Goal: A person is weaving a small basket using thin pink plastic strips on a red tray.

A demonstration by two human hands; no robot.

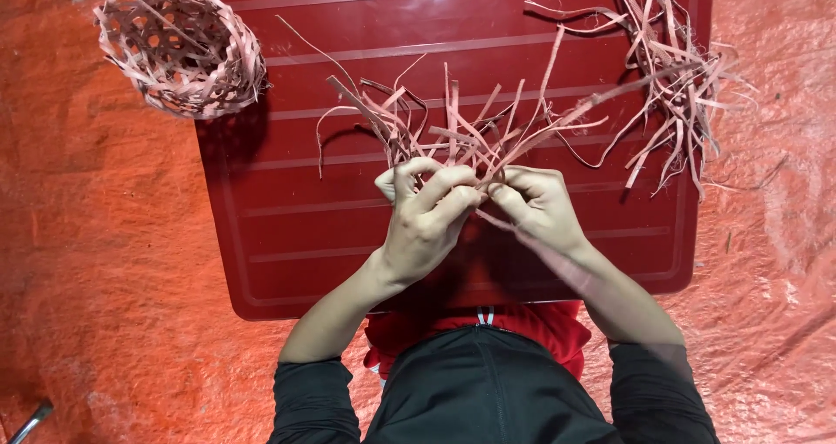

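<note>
Your left hand and right hand pinch a barely begun weave of thin pinkish bamboo strips mid red plastic board; finished woven basket at its top-left corner.

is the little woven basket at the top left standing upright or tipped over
Tipped over. The woven basket lies on its side at the corner of the red board, with its open mouth facing the upper left and its rounded base toward the board.

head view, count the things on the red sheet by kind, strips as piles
woven basket: 1
red tray: 1
loose strip pile: 1
strip bundle held by left hand and right hand: 1
total: 4
</note>
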